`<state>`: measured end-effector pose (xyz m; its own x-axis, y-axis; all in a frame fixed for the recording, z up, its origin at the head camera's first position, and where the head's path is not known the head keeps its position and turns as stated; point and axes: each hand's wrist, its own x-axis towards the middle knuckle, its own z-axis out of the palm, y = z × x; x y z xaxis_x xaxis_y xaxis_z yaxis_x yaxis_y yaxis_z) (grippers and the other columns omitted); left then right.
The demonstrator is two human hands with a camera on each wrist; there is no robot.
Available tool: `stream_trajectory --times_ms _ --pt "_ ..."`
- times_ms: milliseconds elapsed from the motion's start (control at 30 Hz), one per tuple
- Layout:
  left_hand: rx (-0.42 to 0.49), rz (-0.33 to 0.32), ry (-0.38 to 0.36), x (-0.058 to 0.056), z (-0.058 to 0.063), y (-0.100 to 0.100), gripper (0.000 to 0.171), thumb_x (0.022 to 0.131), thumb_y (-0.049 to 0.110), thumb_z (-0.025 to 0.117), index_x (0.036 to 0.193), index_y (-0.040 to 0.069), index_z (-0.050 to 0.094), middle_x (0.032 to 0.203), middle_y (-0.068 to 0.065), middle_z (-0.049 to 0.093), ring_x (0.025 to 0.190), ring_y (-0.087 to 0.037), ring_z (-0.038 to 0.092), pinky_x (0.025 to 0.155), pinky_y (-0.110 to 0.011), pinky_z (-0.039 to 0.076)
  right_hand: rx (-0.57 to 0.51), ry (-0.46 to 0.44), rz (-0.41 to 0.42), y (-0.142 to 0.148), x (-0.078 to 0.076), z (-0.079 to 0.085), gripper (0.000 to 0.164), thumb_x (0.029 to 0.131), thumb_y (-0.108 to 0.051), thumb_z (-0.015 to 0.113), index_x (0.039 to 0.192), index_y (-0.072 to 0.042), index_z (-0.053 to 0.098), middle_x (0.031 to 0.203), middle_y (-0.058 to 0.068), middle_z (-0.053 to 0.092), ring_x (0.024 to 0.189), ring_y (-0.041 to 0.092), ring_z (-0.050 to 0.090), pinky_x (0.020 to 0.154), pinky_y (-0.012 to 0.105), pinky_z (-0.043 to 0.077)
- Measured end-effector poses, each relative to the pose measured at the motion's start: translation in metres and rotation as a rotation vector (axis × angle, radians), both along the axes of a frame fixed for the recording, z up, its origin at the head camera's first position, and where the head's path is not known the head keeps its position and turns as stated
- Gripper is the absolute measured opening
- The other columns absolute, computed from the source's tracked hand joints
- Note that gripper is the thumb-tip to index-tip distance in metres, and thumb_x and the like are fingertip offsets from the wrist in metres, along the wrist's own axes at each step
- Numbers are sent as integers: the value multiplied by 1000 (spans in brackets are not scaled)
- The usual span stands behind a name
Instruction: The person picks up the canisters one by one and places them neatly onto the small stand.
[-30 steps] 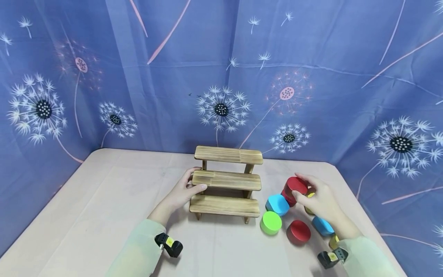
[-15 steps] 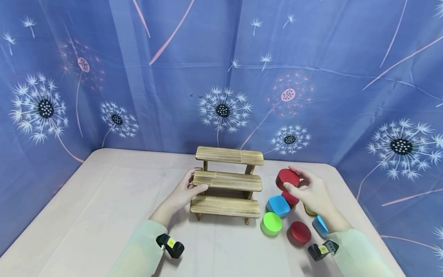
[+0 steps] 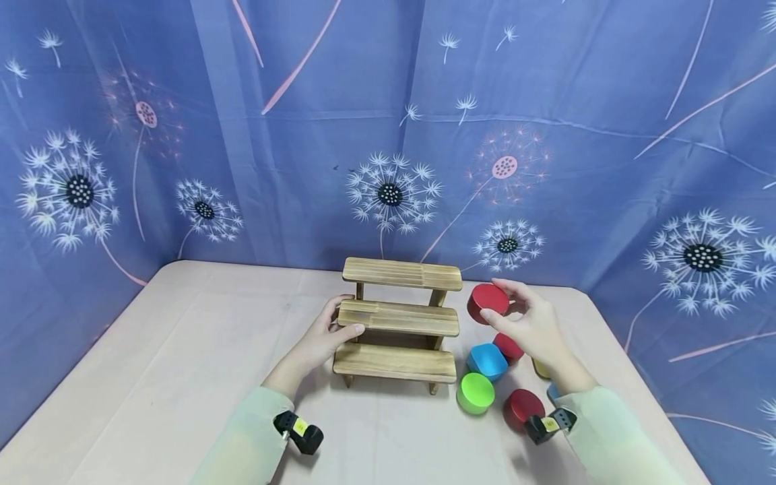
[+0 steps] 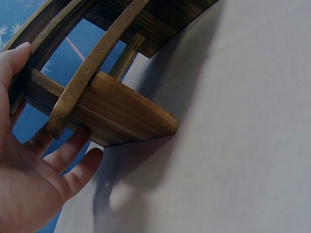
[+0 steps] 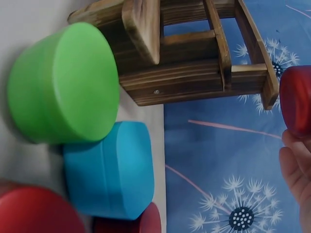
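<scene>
A three-tier wooden stand sits on the table. My left hand grips the left end of its middle shelf, thumb on top; in the left wrist view the other fingers lie against the stand's side. My right hand pinches a red round tin between thumb and fingers, raised to the right of the stand. In the right wrist view this red tin shows only partly, at the right edge.
Right of the stand are a green round tin, a blue squarish tin, a red tin behind it and another red tin in front. A yellow tin is partly hidden by my right arm. A dandelion-patterned blue cloth hangs behind the table.
My right hand has lifted the red tin off the group and carried it left and back, closer to the stand. My left hand keeps its hold on the shelf.
</scene>
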<state>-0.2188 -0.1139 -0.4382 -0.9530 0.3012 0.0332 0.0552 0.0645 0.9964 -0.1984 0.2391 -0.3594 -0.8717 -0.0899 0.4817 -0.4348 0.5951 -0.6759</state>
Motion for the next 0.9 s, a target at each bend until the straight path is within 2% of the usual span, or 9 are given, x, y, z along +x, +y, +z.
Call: stream_trajectory --times_ms 233,333,467,600,800,900 --pt "-8 21 -10 0 0 1 64 89 17 65 142 22 30 135 -13 43 124 -29 48 105 -40 40 -71 38 58 -14 -5 8 51 75 -1 77 123 -3 59 96 1 64 76 -1 59 65 14 50" --pt "-11 26 -22 -1 -1 1 63 89 18 65 141 23 31 134 -13 43 123 -28 49 104 -40 41 -84 61 88 -26 -3 19 50 74 5 75 121 4 58 94 9 65 78 -4 58 68 12 50" --pt "-11 28 -33 -2 -3 1 64 89 17 65 142 23 30 133 -13 43 123 -28 50 104 -41 41 -81 50 107 -41 1 34 49 75 7 73 120 10 56 97 22 65 79 -7 56 70 8 48" --pt "-19 38 -36 -2 -4 2 64 89 19 65 142 24 30 134 -12 43 124 -28 49 105 -41 40 -92 19 109 -50 -3 37 48 77 4 72 122 8 56 99 24 66 80 -8 57 71 7 48" --pt "-13 33 -38 -1 -4 2 66 89 19 65 144 22 28 135 -12 41 125 -30 48 106 -42 39 -162 -43 131 -53 -22 27 47 82 -8 73 126 -4 58 102 18 67 81 -4 61 70 12 52" --pt "-8 37 -40 -1 -4 3 66 90 19 64 144 22 27 135 -12 41 126 -30 48 106 -43 39 -170 -45 147 -57 -28 26 48 82 -12 73 127 -5 58 102 18 67 82 -2 63 71 14 53"
